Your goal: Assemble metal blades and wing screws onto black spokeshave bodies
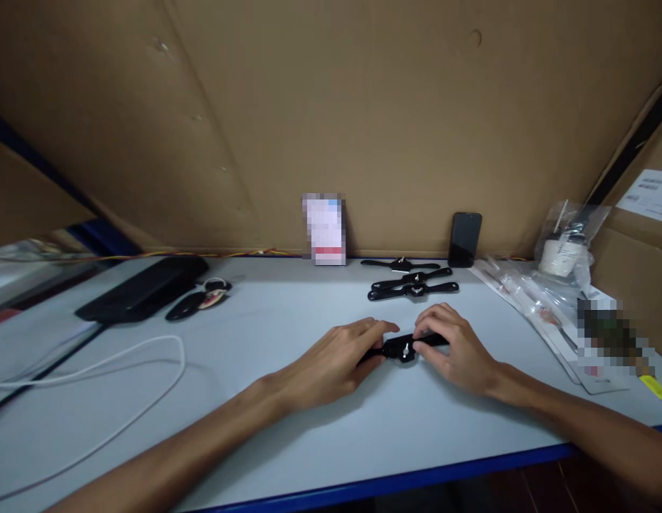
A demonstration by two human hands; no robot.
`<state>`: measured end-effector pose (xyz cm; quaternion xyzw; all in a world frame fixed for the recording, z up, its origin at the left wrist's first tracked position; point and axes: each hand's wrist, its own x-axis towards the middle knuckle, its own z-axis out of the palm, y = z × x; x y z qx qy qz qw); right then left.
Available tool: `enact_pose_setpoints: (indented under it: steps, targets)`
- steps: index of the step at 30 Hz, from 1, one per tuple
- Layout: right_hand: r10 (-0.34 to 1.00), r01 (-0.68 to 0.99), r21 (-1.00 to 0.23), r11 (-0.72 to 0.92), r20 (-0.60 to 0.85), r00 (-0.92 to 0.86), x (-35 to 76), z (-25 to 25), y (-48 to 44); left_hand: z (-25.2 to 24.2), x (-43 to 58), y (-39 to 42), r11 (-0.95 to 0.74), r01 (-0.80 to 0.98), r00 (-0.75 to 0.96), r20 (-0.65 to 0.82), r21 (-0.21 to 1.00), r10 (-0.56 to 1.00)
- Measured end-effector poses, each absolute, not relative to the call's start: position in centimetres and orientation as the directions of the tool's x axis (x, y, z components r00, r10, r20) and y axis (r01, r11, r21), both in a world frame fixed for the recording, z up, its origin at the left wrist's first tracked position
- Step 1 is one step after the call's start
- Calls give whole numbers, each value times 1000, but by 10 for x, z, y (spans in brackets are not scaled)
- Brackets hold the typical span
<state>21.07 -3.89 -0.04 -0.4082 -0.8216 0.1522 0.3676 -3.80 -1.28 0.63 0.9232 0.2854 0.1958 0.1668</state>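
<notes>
A black smartwatch [404,348] lies face down on the pale table [288,313], its strap stretched out to both sides. My left hand [338,360] rests on the left strap end, fingers curled over it. My right hand [454,347] holds the right strap end with bent fingers. Both hands press the watch against the table. Behind them, three more black watches [413,279] lie in a row near the cardboard wall.
A black phone [464,239] leans against the cardboard wall [331,121]. Plastic bags with parts [539,303] and a bagged white jar [563,249] sit right. At left lie a black pouch [143,288], keys [202,296] and a white cable [122,388]. The table's blue edge [416,477] runs near me.
</notes>
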Motion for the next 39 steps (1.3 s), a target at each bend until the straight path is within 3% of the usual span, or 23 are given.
enact_pose_setpoints:
  steps: [11, 24, 32, 39]
  targets:
    - [782, 617, -483, 621, 443, -439, 203, -6, -45, 3, -39, -13, -786, 467, 764, 263, 405, 589]
    - [810, 525, -618, 585, 482, -334, 205, -4, -40, 5, -39, -13, -804, 447, 769, 289, 393, 570]
    - [770, 546, -545, 636, 502, -395, 202, -3, -45, 5, -39, -13, -797, 454, 763, 289, 398, 579]
    - [794, 612, -554, 564, 567, -219, 209, -7, -36, 5, -39, -11, -799, 453, 768, 281, 396, 575]
